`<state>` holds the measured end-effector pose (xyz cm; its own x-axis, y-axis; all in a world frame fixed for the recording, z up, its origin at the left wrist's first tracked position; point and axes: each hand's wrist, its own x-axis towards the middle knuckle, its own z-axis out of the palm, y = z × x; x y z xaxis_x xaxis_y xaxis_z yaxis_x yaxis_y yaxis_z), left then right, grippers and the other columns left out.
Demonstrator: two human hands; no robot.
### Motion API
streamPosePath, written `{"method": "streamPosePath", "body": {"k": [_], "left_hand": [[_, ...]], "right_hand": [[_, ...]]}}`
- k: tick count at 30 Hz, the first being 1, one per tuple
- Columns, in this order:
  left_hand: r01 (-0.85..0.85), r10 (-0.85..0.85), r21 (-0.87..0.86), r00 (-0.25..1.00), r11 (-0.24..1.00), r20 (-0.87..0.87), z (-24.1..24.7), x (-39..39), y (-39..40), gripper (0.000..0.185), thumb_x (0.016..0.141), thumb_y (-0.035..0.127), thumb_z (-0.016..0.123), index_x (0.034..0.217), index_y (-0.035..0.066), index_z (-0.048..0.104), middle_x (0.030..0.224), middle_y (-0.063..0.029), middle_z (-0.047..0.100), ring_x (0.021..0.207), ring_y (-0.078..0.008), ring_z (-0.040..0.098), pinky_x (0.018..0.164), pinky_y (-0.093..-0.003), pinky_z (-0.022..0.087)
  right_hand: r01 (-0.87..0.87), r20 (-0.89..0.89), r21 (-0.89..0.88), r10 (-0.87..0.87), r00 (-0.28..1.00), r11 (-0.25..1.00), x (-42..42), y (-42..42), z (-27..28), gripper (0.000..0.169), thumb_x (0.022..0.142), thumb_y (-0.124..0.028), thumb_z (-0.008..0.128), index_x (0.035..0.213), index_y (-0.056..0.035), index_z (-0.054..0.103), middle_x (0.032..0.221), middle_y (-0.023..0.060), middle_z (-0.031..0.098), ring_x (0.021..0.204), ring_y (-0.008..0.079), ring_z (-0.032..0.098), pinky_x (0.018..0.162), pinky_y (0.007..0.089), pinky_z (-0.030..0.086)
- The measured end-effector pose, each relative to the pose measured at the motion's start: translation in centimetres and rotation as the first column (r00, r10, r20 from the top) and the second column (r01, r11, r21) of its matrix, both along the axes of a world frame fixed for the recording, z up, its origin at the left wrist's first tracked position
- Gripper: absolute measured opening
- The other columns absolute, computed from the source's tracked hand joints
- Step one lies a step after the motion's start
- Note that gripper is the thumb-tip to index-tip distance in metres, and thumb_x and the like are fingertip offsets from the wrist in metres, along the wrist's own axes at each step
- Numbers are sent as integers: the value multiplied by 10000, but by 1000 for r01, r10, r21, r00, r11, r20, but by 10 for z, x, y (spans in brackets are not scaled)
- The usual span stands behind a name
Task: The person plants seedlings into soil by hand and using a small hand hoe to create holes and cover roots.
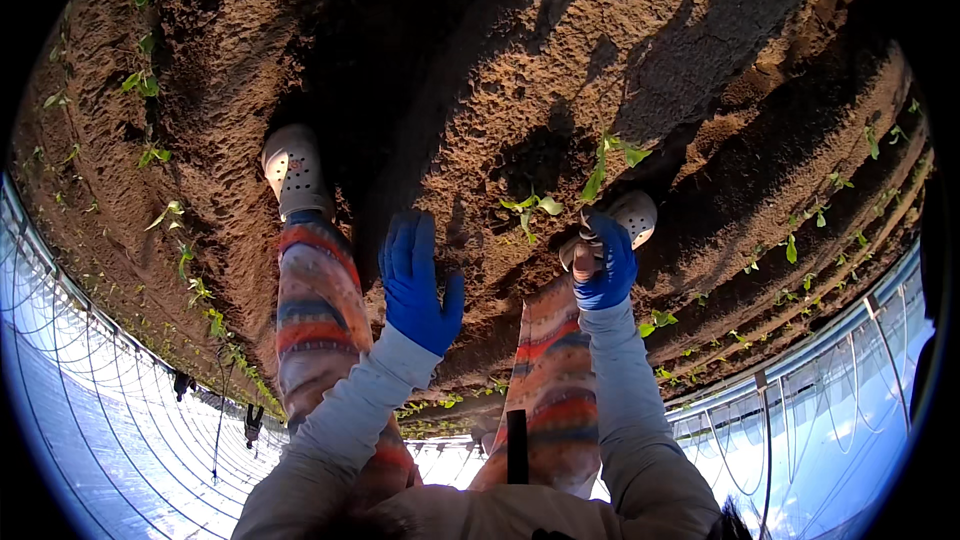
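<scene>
My left hand, in a blue glove, hangs palm down over the soil with its thumb spread and nothing visible in it. My right hand, also gloved in blue, is curled in front of my right shoe; a brownish patch shows at its thumb side, and whether it grips something cannot be told. Between the hands and a little farther off, a leafy seedling stands in brown soil. Another seedling grows just beyond my right hand.
My pale perforated clogs stand on the soil, the left one at the left and the right one behind my right hand. Rows of seedlings run along both sides. Dark shadow crosses the ground. Two distant people and a hooped greenhouse frame appear near the lower rim.
</scene>
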<state>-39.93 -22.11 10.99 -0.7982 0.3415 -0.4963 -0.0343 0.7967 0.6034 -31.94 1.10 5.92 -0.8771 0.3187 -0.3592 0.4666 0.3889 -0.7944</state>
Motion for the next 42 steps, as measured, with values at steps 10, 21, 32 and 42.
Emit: {"method": "streamPosePath", "body": {"k": [10,21,32,42], "left_hand": [[505,-464,37,759,862,457,45,15,-32,556,846,313,539,1324,53,425,1295,-156,449,1233,-368,382,1055,-521,242],[658,-536,104,501,746,680,40,26,-61,531,868,310,508,1332,61,432,1375,-142,397,1314,-346,306,1059,-563,199],[670,-567,4,625,742,537,24,44,-74,487,823,322,553,1198,11,544,1294,-141,469,1259,-325,372,1029,-539,255],[434,-395,-22,838,900,377,7,-34,-62,227,776,129,598,980,28,595,1001,-141,593,910,-331,574,783,-400,475]], "right_hand": [[-362,-357,-28,329,874,932,-248,-168,-123,398,804,-120,649,1197,-152,593,1214,123,544,1082,331,530,905,360,487],[-458,20,406,493,870,791,-163,-270,-196,420,689,-370,724,1085,-263,634,1322,70,427,1214,375,358,1048,601,231],[-887,672,343,578,463,311,-127,-293,-185,318,869,-253,510,1150,-185,641,1340,129,436,1127,401,459,903,611,372],[-174,343,-501,379,859,848,-189,-205,-129,285,770,-121,690,1052,-89,664,992,79,672,904,220,640,812,340,515]]}}
